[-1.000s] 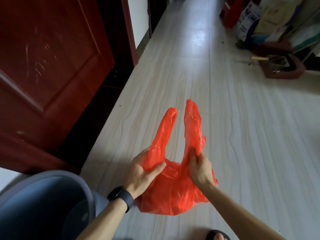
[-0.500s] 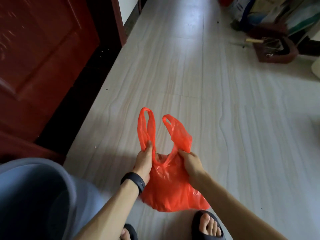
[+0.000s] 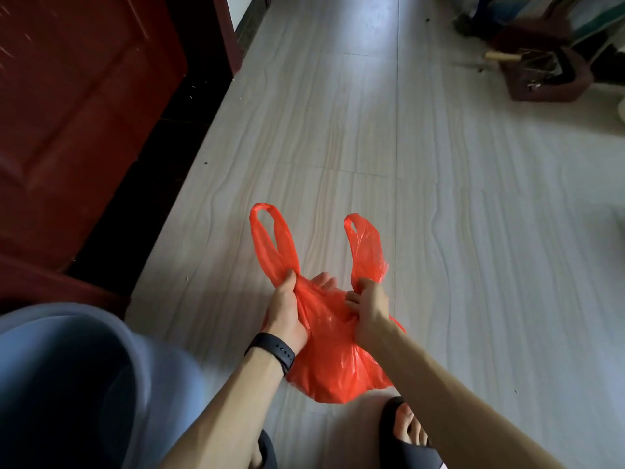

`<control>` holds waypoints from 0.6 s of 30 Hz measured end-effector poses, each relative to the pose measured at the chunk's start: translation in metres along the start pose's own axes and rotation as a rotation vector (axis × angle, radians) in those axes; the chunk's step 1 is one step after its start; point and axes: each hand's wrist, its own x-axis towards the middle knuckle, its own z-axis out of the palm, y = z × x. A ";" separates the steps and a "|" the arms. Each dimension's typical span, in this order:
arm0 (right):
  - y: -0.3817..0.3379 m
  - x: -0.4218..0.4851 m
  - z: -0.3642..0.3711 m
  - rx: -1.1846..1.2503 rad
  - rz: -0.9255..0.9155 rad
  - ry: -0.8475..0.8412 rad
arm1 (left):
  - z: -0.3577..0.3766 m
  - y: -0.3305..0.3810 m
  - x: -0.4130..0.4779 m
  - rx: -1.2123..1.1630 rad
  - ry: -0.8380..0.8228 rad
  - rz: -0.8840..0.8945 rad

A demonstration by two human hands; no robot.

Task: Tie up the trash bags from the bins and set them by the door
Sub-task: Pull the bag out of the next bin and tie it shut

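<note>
A red plastic trash bag (image 3: pixel 333 363) hangs in front of me, low over the pale floor. My left hand (image 3: pixel 291 309), with a black band on its wrist, grips the base of the bag's left handle loop (image 3: pixel 270 238). My right hand (image 3: pixel 367 308) pinches the base of the right handle loop (image 3: pixel 365 245). Both loops stick up and spread apart above my fists. The bag's belly bulges below my wrists; its contents are hidden.
A grey-blue bin (image 3: pixel 67 384) stands at the lower left. A dark red door (image 3: pixel 84 96) and dark threshold run along the left. Clutter and a dark brown dustpan (image 3: pixel 548 72) lie at the far right. My sandalled feet (image 3: pixel 406 431) are just below the bag.
The two handles, upright and close together before, have been pulled apart to left and right. The bag has come lower and nearer to my feet, and the view has tilted down.
</note>
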 end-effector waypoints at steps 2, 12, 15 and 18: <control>0.002 0.001 0.001 -0.054 0.022 -0.033 | -0.001 -0.002 0.001 0.069 0.033 0.066; -0.006 0.003 -0.001 -0.305 -0.045 -0.192 | 0.003 -0.001 -0.016 0.590 -0.181 0.287; -0.004 0.000 -0.003 -0.461 -0.118 -0.261 | 0.003 -0.002 -0.020 0.958 -0.161 0.481; -0.002 0.001 -0.007 -0.513 -0.227 -0.296 | -0.002 -0.001 -0.018 1.330 -0.146 0.689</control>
